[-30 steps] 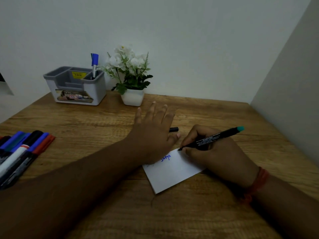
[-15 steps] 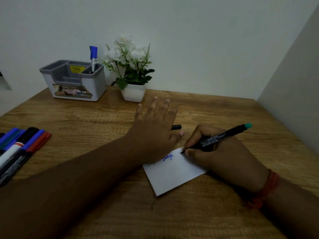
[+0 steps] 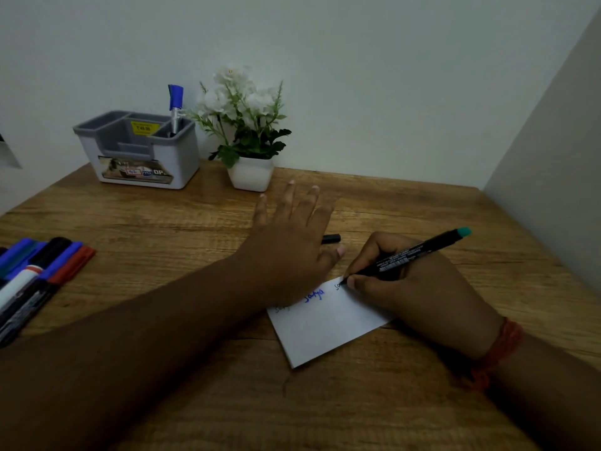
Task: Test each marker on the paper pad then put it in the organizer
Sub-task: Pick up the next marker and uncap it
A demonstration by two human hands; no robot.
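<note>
Nearest the camera lies the paper pad (image 3: 325, 323), a small white sheet on the wooden desk (image 3: 406, 402), already carrying a faint scribble at its left corner, a blue word beside it and the start of a dark mark at its far right corner. The right hand (image 3: 419, 288) pinches a black marker with a teal end (image 3: 419, 250) in a writing grip, its tip touching the pad, so this one looks to be mid-test. The left hand (image 3: 292, 245) presses flat on the pad's far left part, fingers straight and spread, holding nothing. Just beyond its thumb a black cap (image 3: 331, 238) lies on the desk, probably this marker's, and would need refitting. At the left edge a bunch of untested markers (image 3: 35, 281) lies well apart from the pad: most of the job remains. Farthest back, the grey organizer (image 3: 143, 151) holds one blue-capped marker (image 3: 175, 109) upright in its right rear compartment, beside a potted white flower (image 3: 247, 131)
</note>
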